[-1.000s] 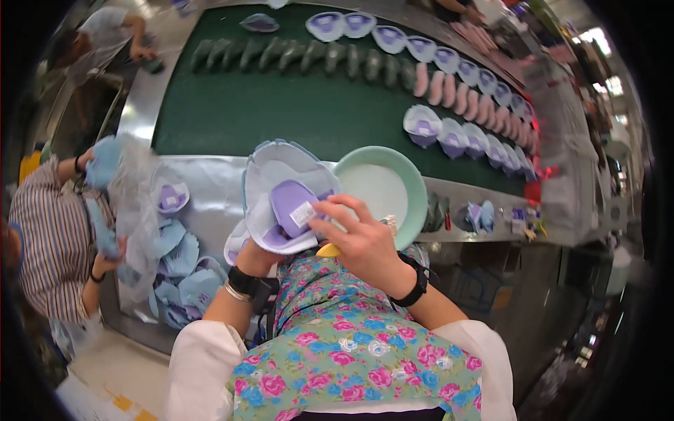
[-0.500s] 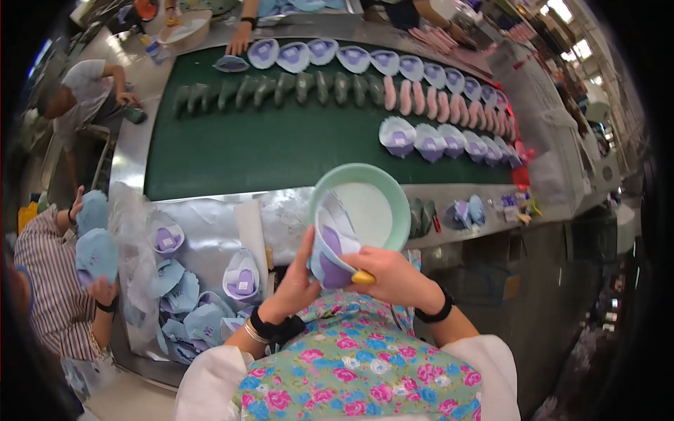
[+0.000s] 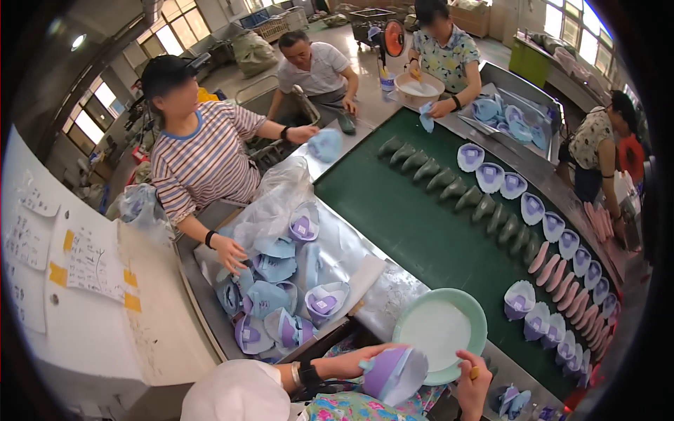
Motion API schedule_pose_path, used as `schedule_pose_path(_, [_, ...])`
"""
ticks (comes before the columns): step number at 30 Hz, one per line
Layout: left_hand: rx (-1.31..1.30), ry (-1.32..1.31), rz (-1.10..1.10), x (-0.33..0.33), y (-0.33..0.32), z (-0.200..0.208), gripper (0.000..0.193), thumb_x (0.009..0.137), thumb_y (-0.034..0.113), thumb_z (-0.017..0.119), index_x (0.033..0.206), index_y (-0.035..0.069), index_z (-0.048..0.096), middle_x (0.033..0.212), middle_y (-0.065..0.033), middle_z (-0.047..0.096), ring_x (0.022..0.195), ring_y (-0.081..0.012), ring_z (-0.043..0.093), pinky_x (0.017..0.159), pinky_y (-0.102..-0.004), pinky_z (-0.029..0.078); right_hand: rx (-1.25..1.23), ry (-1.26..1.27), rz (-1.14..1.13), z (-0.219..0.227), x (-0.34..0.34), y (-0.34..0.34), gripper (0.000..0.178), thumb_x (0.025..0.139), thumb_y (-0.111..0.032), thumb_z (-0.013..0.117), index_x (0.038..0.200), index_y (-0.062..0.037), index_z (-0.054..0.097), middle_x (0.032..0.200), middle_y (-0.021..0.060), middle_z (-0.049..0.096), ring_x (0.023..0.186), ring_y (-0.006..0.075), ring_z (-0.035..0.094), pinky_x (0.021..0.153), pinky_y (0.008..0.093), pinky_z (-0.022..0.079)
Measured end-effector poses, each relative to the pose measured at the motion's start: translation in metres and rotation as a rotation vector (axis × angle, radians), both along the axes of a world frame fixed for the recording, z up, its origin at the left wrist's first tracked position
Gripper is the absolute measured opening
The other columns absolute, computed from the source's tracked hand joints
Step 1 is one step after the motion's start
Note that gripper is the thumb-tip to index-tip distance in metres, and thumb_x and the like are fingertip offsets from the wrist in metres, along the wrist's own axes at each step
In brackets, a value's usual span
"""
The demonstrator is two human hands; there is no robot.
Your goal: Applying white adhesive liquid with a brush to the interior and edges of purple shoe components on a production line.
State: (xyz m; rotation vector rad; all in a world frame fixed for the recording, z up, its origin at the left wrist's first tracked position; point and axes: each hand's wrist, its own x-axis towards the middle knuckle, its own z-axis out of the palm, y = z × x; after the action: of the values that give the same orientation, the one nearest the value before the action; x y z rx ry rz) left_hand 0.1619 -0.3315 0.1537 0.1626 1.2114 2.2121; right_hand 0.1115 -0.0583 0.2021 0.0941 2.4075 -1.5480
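My left hand (image 3: 354,363) grips a purple and light-blue fabric shoe upper (image 3: 385,373), its pale inside turned toward the right. It hangs at the near-left edge of a mint-green basin (image 3: 479,316) with white liquid in it. My right hand (image 3: 474,393) is closed on a yellow-handled tool (image 3: 475,372), just right of the upper and apart from it; the tool's working end is hidden. Left of the basin, more blue and purple uppers (image 3: 270,300) lie piled on a metal table.
A green conveyor belt (image 3: 365,175) carries rows of uppers (image 3: 531,208), dark green foot-shaped forms (image 3: 455,196) and pink ones (image 3: 554,281). A co-worker in a striped shirt (image 3: 210,151) reaches into the pile. Another in a flowered shirt (image 3: 446,63) works beside a pale basin (image 3: 428,95).
My view has swung left and up. The yellow-handled tool has come away from the upper to its right. The striped-shirt co-worker now holds one upper out over the belt's near corner.
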Motion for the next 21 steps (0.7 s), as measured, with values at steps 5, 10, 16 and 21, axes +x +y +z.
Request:
schedule_pose_path(5, [-0.218,-0.05,-0.243,0.05,0.011,-0.001,0.044,0.088,0.024,0.062,0.127,0.004,0.053,0.124,-0.0054,0.056,0.114,-0.0136,0.05,0.099,-0.0316,0.038,0.165,0.318,-0.021,-0.077,-0.015,0.054,0.024,0.095,-0.021,0.049,0.087,-0.0011,0.061,0.081,0.0106,0.056,0.074,0.0228,0.054,0.069,0.0304,0.042])
schedule_pose_path(10, [-0.187,-0.157,-0.141,0.063,0.01,-0.001,0.043,0.091,0.017,0.057,0.129,0.001,0.046,0.124,-0.0041,0.053,0.112,-0.014,0.049,0.097,-0.0301,0.038,0.013,-0.086,-0.213,-0.133,-0.025,0.075,0.018,0.086,-0.017,0.065,0.084,0.0013,0.067,0.073,0.0059,0.065,0.067,0.0121,0.058,0.063,0.0276,0.046])
schedule_pose_path(16, [-0.108,-0.733,0.278,0.097,0.03,-0.009,0.042,0.091,0.012,0.056,0.129,-0.002,0.046,0.123,-0.0144,0.056,0.11,-0.0234,0.057,0.097,-0.0365,0.045,0.061,0.049,-0.127,-0.164,-0.044,0.049,0.018,0.079,-0.015,0.071,0.09,-0.0013,0.069,0.078,0.01,0.069,0.071,0.0126,0.064,0.068,0.0251,0.049])
schedule_pose_path(21, [-0.04,-0.684,0.334,0.068,0.043,-0.03,0.061,0.091,0.015,0.058,0.142,0.01,0.027,0.139,-0.0049,0.039,0.126,-0.0193,0.041,0.105,-0.0359,0.035,0.17,0.066,-0.123,-0.205,-0.035,0.039,0.017,0.077,-0.012,0.069,0.09,-0.0012,0.067,0.086,0.0154,0.067,0.077,0.0307,0.065,0.07,0.0348,0.051])
